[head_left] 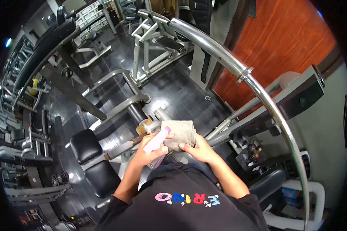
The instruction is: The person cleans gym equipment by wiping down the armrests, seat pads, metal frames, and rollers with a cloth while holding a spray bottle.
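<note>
My left hand [145, 154] is wrapped around a spray bottle [155, 143] with a white head and a pink nozzle. The bottle's lower part shows below the hand, partly hidden by it. My right hand [201, 149] grips a folded grey-beige cloth [181, 133] by its lower right side, thumb on top and the other fingers hidden beneath. The pink nozzle lies over the cloth's left part as I see it. Both hands are close together in front of my chest, above a machine's metal frame.
A black padded seat [86, 146] stands to the left. A curved chrome bar [258, 88] arcs across the right side. Ahead are a grey machine frame [152, 44] and dark floor [173, 86]. An orange-brown wooden panel [275, 46] is at upper right. Weight machines line the far left.
</note>
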`<act>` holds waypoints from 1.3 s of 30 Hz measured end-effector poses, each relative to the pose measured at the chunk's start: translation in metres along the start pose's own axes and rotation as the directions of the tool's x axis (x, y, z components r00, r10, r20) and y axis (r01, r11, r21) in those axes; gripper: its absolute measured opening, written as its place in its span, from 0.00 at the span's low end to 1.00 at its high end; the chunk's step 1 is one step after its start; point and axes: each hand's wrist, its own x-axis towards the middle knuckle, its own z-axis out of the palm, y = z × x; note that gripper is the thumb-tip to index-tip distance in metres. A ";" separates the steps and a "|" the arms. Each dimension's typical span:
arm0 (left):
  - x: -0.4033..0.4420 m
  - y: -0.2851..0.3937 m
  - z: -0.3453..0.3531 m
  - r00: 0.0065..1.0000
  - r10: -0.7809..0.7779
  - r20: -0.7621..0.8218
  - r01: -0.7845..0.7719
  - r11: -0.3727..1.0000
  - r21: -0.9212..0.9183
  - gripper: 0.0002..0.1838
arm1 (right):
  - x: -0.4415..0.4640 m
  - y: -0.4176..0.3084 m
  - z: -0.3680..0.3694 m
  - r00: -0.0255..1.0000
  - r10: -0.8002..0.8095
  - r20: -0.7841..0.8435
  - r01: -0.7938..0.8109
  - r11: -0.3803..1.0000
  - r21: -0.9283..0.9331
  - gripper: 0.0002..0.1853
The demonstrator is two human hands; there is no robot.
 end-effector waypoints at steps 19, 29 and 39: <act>0.162 0.105 -0.037 0.956 0.163 -0.245 -0.153 0.986 0.060 0.21 | -0.111 0.030 -0.061 0.873 -0.064 -0.483 0.042 0.998 -0.056 0.16; 0.222 0.094 -0.006 0.932 0.121 -0.341 -0.065 0.983 0.171 0.15 | -0.143 0.053 -0.042 0.802 -0.057 -0.595 0.034 0.998 -0.051 0.19; 0.135 0.032 0.060 0.975 0.198 0.104 -0.220 0.932 0.288 0.14 | -0.095 0.033 -0.023 0.854 -0.004 -0.520 -0.103 0.979 -0.178 0.18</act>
